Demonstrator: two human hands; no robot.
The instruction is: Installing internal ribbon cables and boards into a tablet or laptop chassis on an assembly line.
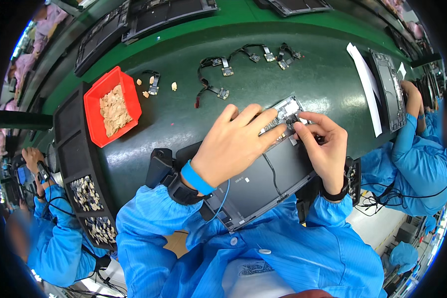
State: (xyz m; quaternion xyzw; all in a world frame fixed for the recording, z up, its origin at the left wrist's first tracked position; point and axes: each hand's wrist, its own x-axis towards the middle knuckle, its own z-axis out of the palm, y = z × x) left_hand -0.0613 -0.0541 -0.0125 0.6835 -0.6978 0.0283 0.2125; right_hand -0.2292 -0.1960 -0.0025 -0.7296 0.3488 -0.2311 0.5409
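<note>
An opened tablet-like device (pixel 253 184) lies tilted in front of me, its dark grey inner housing facing up. Along its far edge runs a strip with a circuit board (pixel 289 107) and small silvery parts. My left hand (pixel 238 141) reaches over the housing, fingers stretched out, the fingertips at the board. Thumb and forefinger of my right hand (pixel 325 144) close on a small black part (pixel 292 120) at the board's near side; its exact kind is too small to tell. A black cable (pixel 271 171) runs down the housing's middle.
A red bin (pixel 136 102) holds beige pieces, beside a black compartment tray (pixel 77 171) with small parts. Small boards with flat black cables (pixel 227 69) lie on the green table (pixel 169 121). White paper (pixel 365 89) and another device (pixel 388 92) are at right, near a co-worker's hand (pixel 412 97).
</note>
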